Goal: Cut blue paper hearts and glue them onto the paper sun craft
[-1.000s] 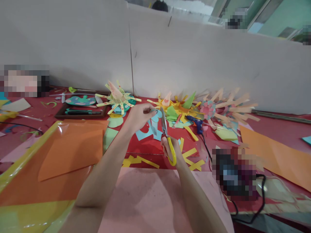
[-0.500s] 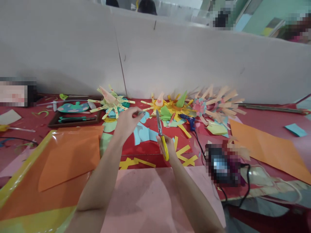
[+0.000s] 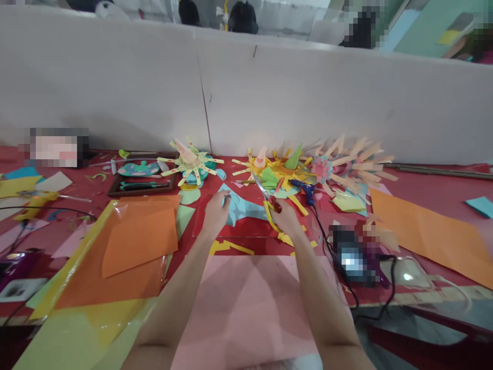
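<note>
My right hand (image 3: pixel 287 216) holds yellow-handled scissors (image 3: pixel 270 216), their metal blades pointing up and away to the left. A cut piece of light blue paper (image 3: pixel 246 209) lies on the red surface between my hands. At its left end my left hand (image 3: pixel 216 209) has its fingers closed on the paper's edge; the fingertips are partly hidden. Just beyond that hand is a small light blue rounded piece (image 3: pixel 221 173). Yellow paper strips (image 3: pixel 234 247) lie nearer to me, in front of the blue paper.
Spiky paper flowers (image 3: pixel 192 162) line the back by a white partition (image 3: pixel 300 97). A blue glue gun (image 3: pixel 304 191) with a black cord lies right of the scissors. Orange sheets (image 3: pixel 140 241) are at left, another orange sheet (image 3: pixel 431 234) at right. Pink paper (image 3: pixel 246 303) lies in front.
My left hand has come down from a raised pinch to the light blue paper. My right hand has shifted right with the scissors. The view has turned slightly left.
</note>
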{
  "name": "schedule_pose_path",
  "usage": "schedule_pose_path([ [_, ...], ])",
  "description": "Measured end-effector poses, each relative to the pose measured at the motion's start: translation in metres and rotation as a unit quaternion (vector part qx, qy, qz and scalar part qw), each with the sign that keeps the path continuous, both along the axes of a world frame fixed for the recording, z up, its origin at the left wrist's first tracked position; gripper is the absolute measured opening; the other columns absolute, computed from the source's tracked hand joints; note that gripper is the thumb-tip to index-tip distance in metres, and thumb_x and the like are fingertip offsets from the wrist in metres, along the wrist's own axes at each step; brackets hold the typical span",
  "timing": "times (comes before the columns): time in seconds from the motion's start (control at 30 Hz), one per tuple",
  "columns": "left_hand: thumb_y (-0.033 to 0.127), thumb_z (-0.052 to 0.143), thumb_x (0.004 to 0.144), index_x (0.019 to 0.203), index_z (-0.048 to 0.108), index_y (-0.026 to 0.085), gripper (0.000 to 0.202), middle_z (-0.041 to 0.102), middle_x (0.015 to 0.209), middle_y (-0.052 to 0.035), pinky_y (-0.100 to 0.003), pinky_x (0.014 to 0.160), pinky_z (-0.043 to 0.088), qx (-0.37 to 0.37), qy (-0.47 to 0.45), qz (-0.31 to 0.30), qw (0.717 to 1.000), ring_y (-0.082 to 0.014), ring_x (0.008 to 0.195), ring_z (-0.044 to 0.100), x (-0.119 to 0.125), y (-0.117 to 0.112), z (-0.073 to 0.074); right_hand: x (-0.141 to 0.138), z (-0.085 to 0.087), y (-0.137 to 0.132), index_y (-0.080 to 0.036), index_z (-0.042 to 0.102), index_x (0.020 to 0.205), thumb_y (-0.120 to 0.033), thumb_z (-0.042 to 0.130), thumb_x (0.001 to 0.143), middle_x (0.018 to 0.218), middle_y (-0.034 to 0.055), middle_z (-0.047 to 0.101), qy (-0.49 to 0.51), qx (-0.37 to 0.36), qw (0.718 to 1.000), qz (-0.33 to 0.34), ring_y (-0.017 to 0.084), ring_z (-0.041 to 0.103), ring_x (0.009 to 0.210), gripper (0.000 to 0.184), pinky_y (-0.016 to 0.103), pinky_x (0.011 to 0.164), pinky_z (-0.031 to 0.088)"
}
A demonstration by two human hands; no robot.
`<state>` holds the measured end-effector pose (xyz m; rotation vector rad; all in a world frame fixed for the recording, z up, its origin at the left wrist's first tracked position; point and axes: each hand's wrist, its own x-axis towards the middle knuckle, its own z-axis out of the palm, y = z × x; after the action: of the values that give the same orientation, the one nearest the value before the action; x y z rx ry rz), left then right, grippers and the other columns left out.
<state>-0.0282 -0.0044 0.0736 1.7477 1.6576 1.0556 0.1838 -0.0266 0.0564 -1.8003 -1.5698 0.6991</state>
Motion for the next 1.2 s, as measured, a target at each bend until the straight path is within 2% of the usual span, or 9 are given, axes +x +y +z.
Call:
schedule_pose_path([
  [0.17, 0.018, 0.044, 0.083, 0.08, 0.059, 0.019, 0.015, 0.058, 0.122, -0.011, -0.038, 0.1, 0.04, -0.015, 0.004, 0.052, 0.999, -0.0229, 0.122, 0.049, -0.008, -0.009, -0.045, 0.01, 0.007, 0.024, -0.016, 0.065, 0.089, -0.029, 0.058, 0.073, 0.092, 0.0101, 0.065, -0.168, 0.029, 0.985, -0.007, 0.021, 0.06, 0.083, 0.022, 0.029, 0.072, 0.043],
  [0.3, 0.02, 0.046, 0.082, 0.08, 0.059, 0.02, 0.014, 0.06, 0.119, -0.0102, -0.041, 0.102, 0.039, -0.016, -0.014, 0.088, 0.996, -0.0218, 0.113, 0.055, -0.01, -0.009, -0.063, 0.0, 0.011, 0.055, -0.015, 0.067, 0.095, -0.025, 0.059, 0.075, 0.095, 0.0107, 0.064, -0.231, 0.041, 0.971, 0.054, 0.021, 0.06, 0.087, 0.024, 0.028, 0.078, 0.045],
  [0.4, 0.017, 0.046, 0.082, 0.077, 0.059, 0.02, 0.015, 0.064, 0.115, -0.0088, -0.045, 0.108, 0.031, -0.016, 0.02, 0.072, 0.997, -0.0214, 0.111, 0.056, -0.008, -0.009, -0.07, -0.018, 0.009, 0.081, -0.015, 0.067, 0.103, -0.017, 0.06, 0.073, 0.103, 0.0109, 0.062, -0.262, 0.045, 0.957, 0.113, 0.021, 0.059, 0.093, 0.03, 0.029, 0.082, 0.044],
  [0.53, 0.016, 0.044, 0.084, 0.078, 0.06, 0.019, 0.017, 0.063, 0.115, -0.0095, -0.046, 0.109, 0.029, 0.001, 0.085, 0.048, 0.995, -0.0211, 0.113, 0.055, -0.004, -0.012, -0.076, -0.055, 0.003, 0.108, -0.014, 0.067, 0.105, -0.017, 0.06, 0.076, 0.104, 0.0116, 0.062, -0.302, 0.015, 0.934, 0.191, 0.021, 0.059, 0.095, 0.03, 0.027, 0.082, 0.043],
  [0.67, 0.014, 0.043, 0.085, 0.081, 0.061, 0.018, 0.019, 0.062, 0.117, -0.0102, -0.046, 0.11, 0.028, 0.006, 0.137, 0.044, 0.99, -0.0219, 0.116, 0.053, -0.002, -0.015, -0.078, -0.09, -0.004, 0.126, -0.012, 0.067, 0.106, -0.011, 0.06, 0.075, 0.107, 0.0143, 0.061, -0.317, -0.003, 0.921, 0.226, 0.023, 0.057, 0.1, 0.032, 0.028, 0.083, 0.043],
  [0.8, 0.012, 0.043, 0.084, 0.082, 0.061, 0.018, 0.019, 0.062, 0.118, -0.0089, -0.046, 0.109, 0.028, 0.008, 0.141, 0.04, 0.989, -0.0216, 0.115, 0.054, -0.002, -0.016, -0.075, -0.111, -0.003, 0.14, -0.011, 0.066, 0.106, -0.002, 0.05, 0.079, 0.114, 0.017, 0.058, -0.308, 0.009, 0.917, 0.253, 0.025, 0.052, 0.109, 0.033, 0.033, 0.091, 0.039],
  [0.97, 0.013, 0.041, 0.084, 0.083, 0.06, 0.019, 0.02, 0.061, 0.119, -0.0094, -0.047, 0.11, 0.028, 0.002, 0.129, 0.035, 0.991, -0.0225, 0.115, 0.053, -0.003, -0.018, -0.072, -0.107, 0.003, 0.148, -0.013, 0.064, 0.109, -0.005, 0.045, 0.084, 0.12, 0.0163, 0.056, -0.262, 0.023, 0.932, 0.25, 0.024, 0.05, 0.113, 0.032, 0.034, 0.093, 0.038],
  [1.07, 0.013, 0.042, 0.084, 0.08, 0.06, 0.02, 0.02, 0.061, 0.119, -0.0089, -0.049, 0.11, 0.026, -0.004, 0.113, 0.035, 0.993, -0.0224, 0.115, 0.053, -0.003, -0.018, -0.07, -0.091, 0.0, 0.141, -0.014, 0.066, 0.1, -0.02, 0.055, 0.085, 0.104, 0.0128, 0.064, -0.219, -0.003, 0.946, 0.238, 0.023, 0.059, 0.098, 0.019, 0.032, 0.083, 0.043],
  [1.2, 0.014, 0.041, 0.085, 0.077, 0.059, 0.019, 0.02, 0.061, 0.119, -0.0105, -0.048, 0.111, 0.026, -0.009, 0.107, 0.03, 0.994, -0.0221, 0.116, 0.053, -0.005, -0.018, -0.069, -0.071, -0.015, 0.123, -0.017, 0.068, 0.081, -0.035, 0.064, 0.079, 0.083, 0.0069, 0.068, -0.147, -0.059, 0.954, 0.255, 0.018, 0.063, 0.076, 0.019, 0.027, 0.068, 0.045],
])
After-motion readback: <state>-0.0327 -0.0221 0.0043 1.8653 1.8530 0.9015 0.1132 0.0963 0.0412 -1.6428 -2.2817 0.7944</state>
